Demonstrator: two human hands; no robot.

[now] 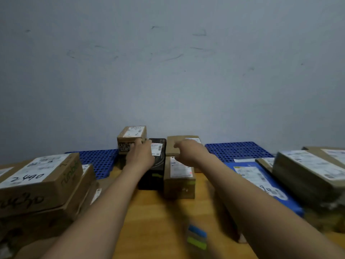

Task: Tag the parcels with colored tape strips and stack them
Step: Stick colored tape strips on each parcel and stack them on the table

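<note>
- Forearms, both bare, stretch away from the viewer over a wooden tabletop (158,212) towards a cluster of parcels by a grey wall
- Left hand (139,156) lies between a small brown box (131,136) and a black parcel (155,165), its fingertips against the box; blur hides whether it grips anything
- Right hand (187,149) rests on a rear brown box (171,141), fingers bent towards its near edge; I cannot tell whether it holds the box
- Black parcel carries a white label (156,148) and a yellow-green tape strip (157,175) at its near end
- Front brown parcel (179,186) stands just beside it on the right, with a green strip (191,183) at its edge
- Card of blue and yellow-green tape strips (197,237) lies close to the viewer, blurred
- Stacked cartons (37,184) stand at the left; a blue parcel (261,184) and larger boxes (308,174) lie at the right
</note>
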